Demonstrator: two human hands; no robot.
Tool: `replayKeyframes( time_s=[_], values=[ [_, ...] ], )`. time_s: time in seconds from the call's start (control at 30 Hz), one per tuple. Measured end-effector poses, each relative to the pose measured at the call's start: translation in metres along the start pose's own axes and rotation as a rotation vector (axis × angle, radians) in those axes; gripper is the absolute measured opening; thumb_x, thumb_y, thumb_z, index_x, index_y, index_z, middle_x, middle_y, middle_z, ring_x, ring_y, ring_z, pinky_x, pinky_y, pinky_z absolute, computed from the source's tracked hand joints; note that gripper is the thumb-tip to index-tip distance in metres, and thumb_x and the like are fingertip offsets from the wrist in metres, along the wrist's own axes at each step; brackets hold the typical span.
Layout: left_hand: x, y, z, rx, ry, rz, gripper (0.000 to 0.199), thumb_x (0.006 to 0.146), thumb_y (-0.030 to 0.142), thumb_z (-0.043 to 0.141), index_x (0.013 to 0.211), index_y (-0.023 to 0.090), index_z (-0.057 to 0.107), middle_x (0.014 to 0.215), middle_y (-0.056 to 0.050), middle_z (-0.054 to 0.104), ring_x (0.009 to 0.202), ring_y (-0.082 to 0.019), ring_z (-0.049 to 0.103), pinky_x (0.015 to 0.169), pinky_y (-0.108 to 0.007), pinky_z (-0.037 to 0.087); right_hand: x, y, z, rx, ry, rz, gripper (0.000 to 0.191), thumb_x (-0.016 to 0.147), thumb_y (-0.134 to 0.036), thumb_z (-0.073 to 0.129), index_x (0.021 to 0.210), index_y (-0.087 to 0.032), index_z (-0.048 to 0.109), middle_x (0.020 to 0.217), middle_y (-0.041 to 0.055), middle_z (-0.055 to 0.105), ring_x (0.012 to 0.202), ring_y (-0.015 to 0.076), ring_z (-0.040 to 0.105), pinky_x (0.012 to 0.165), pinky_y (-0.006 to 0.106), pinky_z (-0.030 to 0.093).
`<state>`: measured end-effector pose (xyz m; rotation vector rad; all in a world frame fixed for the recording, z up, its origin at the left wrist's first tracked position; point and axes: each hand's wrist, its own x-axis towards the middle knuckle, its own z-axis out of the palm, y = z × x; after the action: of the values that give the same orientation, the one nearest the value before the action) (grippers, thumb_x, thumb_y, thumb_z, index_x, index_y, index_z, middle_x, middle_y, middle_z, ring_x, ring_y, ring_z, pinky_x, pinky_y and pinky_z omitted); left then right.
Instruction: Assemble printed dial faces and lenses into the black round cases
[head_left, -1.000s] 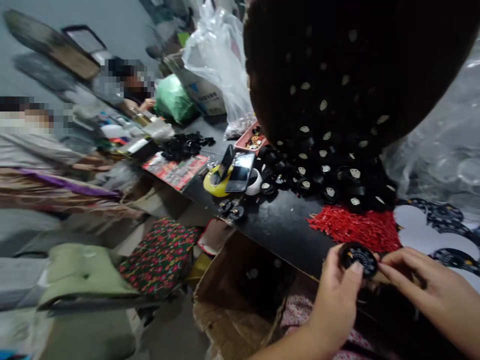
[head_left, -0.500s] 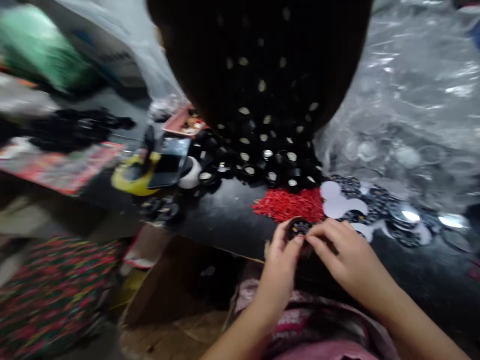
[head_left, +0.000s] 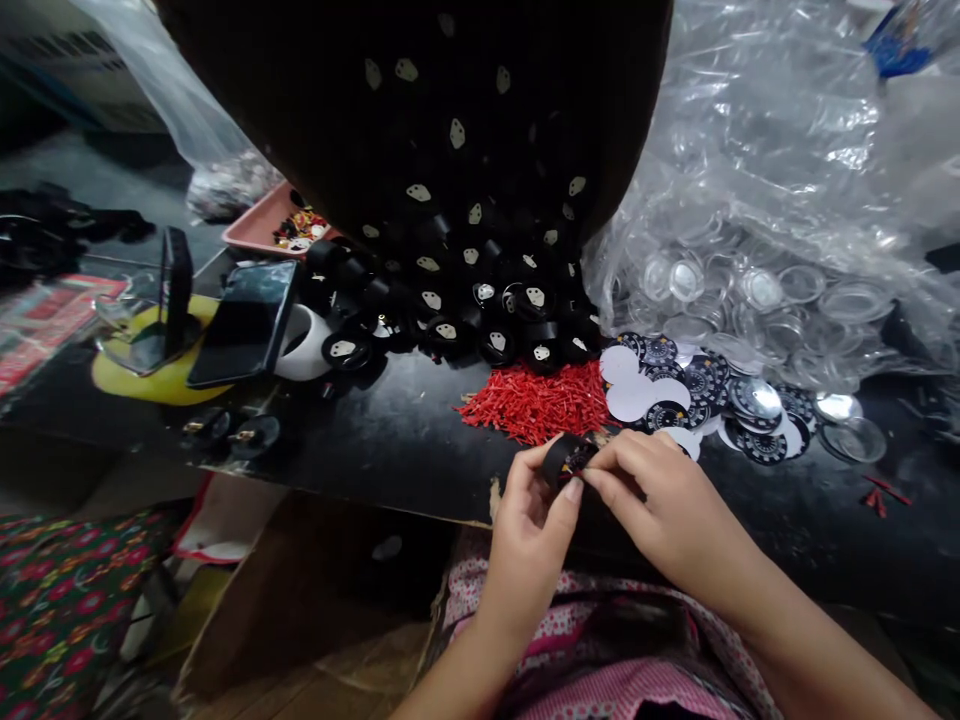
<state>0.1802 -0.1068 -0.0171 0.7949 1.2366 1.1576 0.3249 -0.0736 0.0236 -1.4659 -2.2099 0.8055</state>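
My left hand (head_left: 532, 510) is closed around a small round black gauge housing (head_left: 562, 457), which has a black printed dial in its face. The housing is tilted, so its side wall shows. At the dial's near edge my right hand (head_left: 652, 485) has its thumb and forefinger pinched together. A tiny reddish bit shows near those fingertips, but I cannot make out what they hold. Just beyond the hands lies a heap of thin red pointers (head_left: 544, 400). To its right are loose dial discs (head_left: 705, 385), some showing their white backs.
Black housings (head_left: 495, 345) spill from a large dark container (head_left: 540, 130). Clear round covers (head_left: 780, 300) lie in a plastic bag at right. Leftward are a phone (head_left: 244, 320), a white ring (head_left: 304, 345), a yellow object (head_left: 135, 375) and a pink tray (head_left: 259, 220). An open cardboard box (head_left: 300, 620) sits below the table edge.
The head view has turned, so the scene sits further left and looks sharper. The housing in my left hand has tipped, showing more of its side. Both hands stay together at it.
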Motion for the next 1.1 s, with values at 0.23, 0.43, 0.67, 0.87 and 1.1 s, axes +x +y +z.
replayKeyframes(
  time_s=[0.23, 0.43, 0.67, 0.87, 1.1],
  values=[
    [-0.004, 0.001, 0.000, 0.185, 0.081, 0.116, 0.019, 0.084, 0.021, 0.065, 0.102, 0.024, 0.063, 0.096, 0.000, 0.071, 0.091, -0.017, 0.068, 0.085, -0.031, 0.053, -0.007, -0.002, 0.004, 0.030, -0.012, 0.054, 0.020, 0.097, -0.019, 0.054, 0.077, -0.020, 0.058, 0.082, 0.0037, 0.067, 0.077, 0.0206, 0.058, 0.073, 0.036, 0.037],
    [-0.005, 0.008, -0.002, 0.269, 0.102, 0.162, 0.019, 0.080, 0.018, 0.066, 0.098, 0.025, 0.065, 0.091, 0.002, 0.072, 0.084, -0.016, 0.069, 0.079, -0.028, 0.054, -0.011, -0.007, 0.005, 0.072, 0.057, 0.049, 0.021, 0.096, -0.018, 0.055, 0.076, -0.020, 0.057, 0.078, 0.0021, 0.066, 0.075, 0.0194, 0.056, 0.072, 0.034, 0.036],
    [0.003, 0.002, -0.005, 0.010, -0.055, -0.089, 0.024, 0.090, 0.029, 0.062, 0.113, 0.023, 0.064, 0.115, -0.006, 0.073, 0.108, -0.023, 0.068, 0.098, -0.039, 0.052, -0.007, 0.002, -0.003, -0.004, 0.037, -0.021, 0.019, 0.094, -0.019, 0.061, 0.075, -0.019, 0.059, 0.072, 0.0000, 0.064, 0.068, 0.0172, 0.055, 0.069, 0.033, 0.035],
    [0.001, -0.002, -0.005, -0.100, -0.082, -0.164, 0.035, 0.090, 0.030, 0.065, 0.125, 0.033, 0.066, 0.136, -0.002, 0.066, 0.133, -0.025, 0.056, 0.115, -0.042, 0.041, 0.001, 0.011, 0.005, -0.251, 0.103, -0.255, 0.014, 0.095, -0.015, 0.052, 0.091, -0.014, 0.066, 0.084, 0.0067, 0.067, 0.076, 0.0211, 0.057, 0.075, 0.036, 0.034],
    [-0.004, -0.004, 0.013, -0.369, 0.072, -0.401, 0.036, 0.087, 0.047, 0.067, 0.118, 0.029, 0.071, 0.133, -0.004, 0.069, 0.131, -0.031, 0.057, 0.107, -0.045, 0.051, 0.005, 0.003, 0.014, -0.283, 0.218, -0.206, 0.016, 0.089, -0.011, 0.051, 0.076, -0.017, 0.060, 0.070, 0.0013, 0.061, 0.065, 0.0167, 0.052, 0.069, 0.034, 0.032]
  ],
)
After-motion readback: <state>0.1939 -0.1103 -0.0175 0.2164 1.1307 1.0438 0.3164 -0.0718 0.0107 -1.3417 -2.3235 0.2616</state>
